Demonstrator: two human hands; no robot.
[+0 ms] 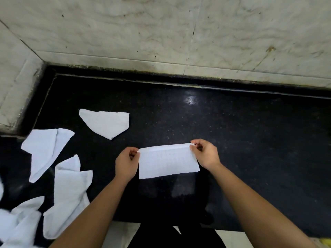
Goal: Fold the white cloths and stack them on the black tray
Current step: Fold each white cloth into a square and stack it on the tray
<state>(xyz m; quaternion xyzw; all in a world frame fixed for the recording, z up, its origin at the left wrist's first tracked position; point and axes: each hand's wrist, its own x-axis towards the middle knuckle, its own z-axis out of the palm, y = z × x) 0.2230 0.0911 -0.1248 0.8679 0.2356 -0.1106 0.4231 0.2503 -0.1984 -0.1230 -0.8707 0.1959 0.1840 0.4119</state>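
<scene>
My left grip (126, 163) and my right grip (206, 153) each pinch one top corner of the white cloth (168, 162), fingers clamped on it, near the front edge of the worktop (250, 131).

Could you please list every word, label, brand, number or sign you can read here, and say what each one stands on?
None: no text can be read.
The white cloth pinched by the left hand and right hand shows only a faint grid weave.
The loose cloths, black counter and marble wall bear no writing.
The yellow scrap at the bottom right is cut off: cannot tell.
</scene>
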